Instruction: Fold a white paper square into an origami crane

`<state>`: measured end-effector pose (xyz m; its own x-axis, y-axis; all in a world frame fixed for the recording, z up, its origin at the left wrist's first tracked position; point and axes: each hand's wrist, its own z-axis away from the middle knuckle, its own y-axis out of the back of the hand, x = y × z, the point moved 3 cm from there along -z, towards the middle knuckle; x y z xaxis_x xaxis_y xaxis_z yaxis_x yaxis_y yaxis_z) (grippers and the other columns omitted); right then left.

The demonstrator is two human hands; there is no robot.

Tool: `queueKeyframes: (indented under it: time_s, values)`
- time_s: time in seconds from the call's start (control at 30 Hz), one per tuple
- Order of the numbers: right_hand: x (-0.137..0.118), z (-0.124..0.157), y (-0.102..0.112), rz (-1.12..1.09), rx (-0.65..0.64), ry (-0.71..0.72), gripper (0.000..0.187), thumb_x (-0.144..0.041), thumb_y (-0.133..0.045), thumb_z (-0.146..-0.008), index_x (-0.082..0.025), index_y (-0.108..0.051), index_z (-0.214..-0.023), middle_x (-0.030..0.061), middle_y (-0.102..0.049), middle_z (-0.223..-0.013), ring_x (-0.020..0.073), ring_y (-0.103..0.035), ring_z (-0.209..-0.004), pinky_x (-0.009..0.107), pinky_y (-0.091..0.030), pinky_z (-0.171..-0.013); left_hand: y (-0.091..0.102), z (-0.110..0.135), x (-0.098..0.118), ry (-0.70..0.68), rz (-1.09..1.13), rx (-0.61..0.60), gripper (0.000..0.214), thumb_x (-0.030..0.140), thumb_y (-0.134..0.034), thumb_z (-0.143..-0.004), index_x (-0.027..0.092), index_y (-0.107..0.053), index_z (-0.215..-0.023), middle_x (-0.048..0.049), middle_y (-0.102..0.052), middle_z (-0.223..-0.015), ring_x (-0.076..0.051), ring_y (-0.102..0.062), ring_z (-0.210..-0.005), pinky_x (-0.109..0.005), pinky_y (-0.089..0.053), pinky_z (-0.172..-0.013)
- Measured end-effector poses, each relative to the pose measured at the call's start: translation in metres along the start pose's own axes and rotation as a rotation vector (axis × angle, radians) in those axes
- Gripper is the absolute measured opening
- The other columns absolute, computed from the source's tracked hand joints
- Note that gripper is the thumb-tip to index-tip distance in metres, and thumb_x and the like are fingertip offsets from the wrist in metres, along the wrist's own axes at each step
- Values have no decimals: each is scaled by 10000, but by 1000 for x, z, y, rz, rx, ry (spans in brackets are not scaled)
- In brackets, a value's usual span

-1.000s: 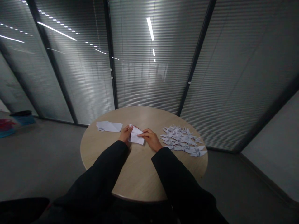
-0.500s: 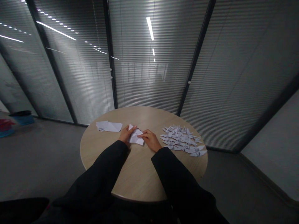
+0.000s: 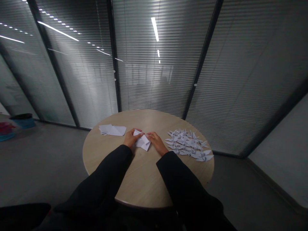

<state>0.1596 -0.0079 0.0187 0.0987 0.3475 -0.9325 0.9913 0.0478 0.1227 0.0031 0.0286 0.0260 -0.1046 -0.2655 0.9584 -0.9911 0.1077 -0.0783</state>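
Note:
A partly folded white paper sheet (image 3: 143, 142) lies on the round wooden table (image 3: 144, 179) in front of me. My left hand (image 3: 130, 138) pinches its left side, fingers closed on the paper. My right hand (image 3: 157, 142) presses on its right edge with fingers closed on the paper. Both arms are in black sleeves.
A small stack of white paper sheets (image 3: 112, 130) lies at the table's far left. Several folded white paper cranes (image 3: 189, 144) are spread over the right side. Glass walls with blinds (image 3: 156, 64) stand behind the table. A blue bin (image 3: 22, 120) sits on the floor at far left.
Both hands have shifted slightly on the paper. It now lies flatter, with its lower corner turned more toward me. My right hand has moved a little up and inward.

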Motion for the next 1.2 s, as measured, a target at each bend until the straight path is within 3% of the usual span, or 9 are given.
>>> queueKeyframes:
  time_s: [0.17, 0.6, 0.8, 1.2]
  values:
    - [7, -1, -5, 40, -100, -32, 375, -504, -593, -715, -129, -609, -706, 2, -591, -652, 123, -515, -620, 240, -377, -594, -4, 3, 1, 23, 36, -54, 305, 286, -814, -507, 123, -671, -722, -45, -645, -629, -130, -545, -533, -227, -398, -508]
    - [8, 0, -2, 135, -58, -104, 244, -355, -588, -695, -125, -629, -625, 4, -585, -571, 113, -493, -545, 235, -352, -539, -8, 6, -3, 120, 98, -102, 294, 323, -799, -542, 107, -686, -706, -70, -656, -581, -129, -542, -451, -232, -384, -441]
    - [5, 2, -4, 32, -55, -58, 302, -434, -635, -677, -135, -601, -655, -15, -569, -577, 101, -490, -545, 214, -350, -515, -10, 6, -3, 118, 121, -127, 328, 328, -816, -509, 109, -691, -719, -75, -682, -650, -132, -563, -489, -230, -394, -469]
    - [8, 0, -2, 16, -73, -78, 325, -453, -656, -651, -133, -595, -665, -4, -586, -596, 102, -501, -532, 222, -361, -506, -9, 5, -6, 126, 243, -119, 325, 392, -739, -622, 85, -698, -719, -99, -678, -658, -140, -588, -518, -239, -428, -498]
